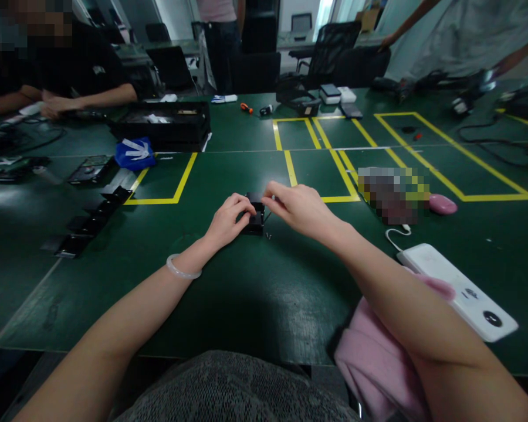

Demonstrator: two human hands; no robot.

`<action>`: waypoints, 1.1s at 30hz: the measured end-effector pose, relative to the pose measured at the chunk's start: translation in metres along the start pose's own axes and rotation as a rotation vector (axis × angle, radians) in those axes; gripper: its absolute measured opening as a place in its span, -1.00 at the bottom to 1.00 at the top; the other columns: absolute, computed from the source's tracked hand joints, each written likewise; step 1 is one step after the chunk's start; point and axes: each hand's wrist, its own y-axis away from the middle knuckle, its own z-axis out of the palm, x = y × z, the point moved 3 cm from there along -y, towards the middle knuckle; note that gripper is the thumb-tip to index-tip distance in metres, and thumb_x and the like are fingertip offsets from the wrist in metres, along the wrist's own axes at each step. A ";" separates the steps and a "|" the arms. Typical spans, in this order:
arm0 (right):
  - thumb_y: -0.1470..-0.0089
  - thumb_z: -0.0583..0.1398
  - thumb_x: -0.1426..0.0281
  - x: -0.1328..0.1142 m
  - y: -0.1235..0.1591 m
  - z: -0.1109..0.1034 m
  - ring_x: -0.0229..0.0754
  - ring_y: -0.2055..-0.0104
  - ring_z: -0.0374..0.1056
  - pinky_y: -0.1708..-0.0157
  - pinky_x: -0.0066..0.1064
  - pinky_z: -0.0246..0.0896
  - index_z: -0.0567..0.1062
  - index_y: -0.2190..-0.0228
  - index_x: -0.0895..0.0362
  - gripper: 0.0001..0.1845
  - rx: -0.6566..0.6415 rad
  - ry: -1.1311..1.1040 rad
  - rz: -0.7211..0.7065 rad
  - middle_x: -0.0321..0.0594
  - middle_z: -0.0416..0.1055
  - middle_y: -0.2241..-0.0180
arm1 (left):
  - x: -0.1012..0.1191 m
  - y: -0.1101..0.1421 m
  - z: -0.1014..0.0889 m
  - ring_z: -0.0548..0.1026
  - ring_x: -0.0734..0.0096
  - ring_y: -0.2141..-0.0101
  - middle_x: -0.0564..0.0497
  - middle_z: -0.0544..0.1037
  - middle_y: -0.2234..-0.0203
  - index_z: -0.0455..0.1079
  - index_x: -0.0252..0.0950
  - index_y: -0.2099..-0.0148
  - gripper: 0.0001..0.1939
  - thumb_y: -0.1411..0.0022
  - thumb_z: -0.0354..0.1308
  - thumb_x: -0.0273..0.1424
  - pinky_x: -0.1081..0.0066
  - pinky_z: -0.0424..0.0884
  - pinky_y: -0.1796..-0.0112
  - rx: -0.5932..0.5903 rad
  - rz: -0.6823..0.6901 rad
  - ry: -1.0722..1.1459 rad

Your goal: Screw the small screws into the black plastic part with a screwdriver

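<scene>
A small open black case [256,223] lies on the green table in front of me, its upper part raised at the back. My left hand [231,221] is closed at its left side, with thumb and fingers bent over the case. From the right, my right hand [294,206] reaches to the case's right edge, its thumb and fingertips pinched together. Below those fingertips a thin dark line shows; too little is visible to tell what the hand holds. A few tiny screws [268,236] lie on the table just below the case.
Several black cases [88,225] stand in a slanting row at left, near a hard drive [92,169], a blue bundle [135,153] and a black bin [162,132]. To the right lie a white power bank [457,293], pink cloth [374,357] and pink mouse [442,204]. People are across the table.
</scene>
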 end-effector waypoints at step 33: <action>-0.35 -0.10 0.27 -0.004 0.002 -0.002 -0.15 0.38 0.38 0.44 -0.40 -0.17 0.40 0.00 0.13 -0.62 0.016 -0.014 -0.018 -0.17 0.54 0.34 | 0.000 0.000 0.000 0.45 0.29 0.11 -0.02 0.46 0.22 0.46 -0.27 0.27 -0.83 -0.29 0.06 -0.55 0.28 0.38 0.04 -0.035 -0.002 0.002</action>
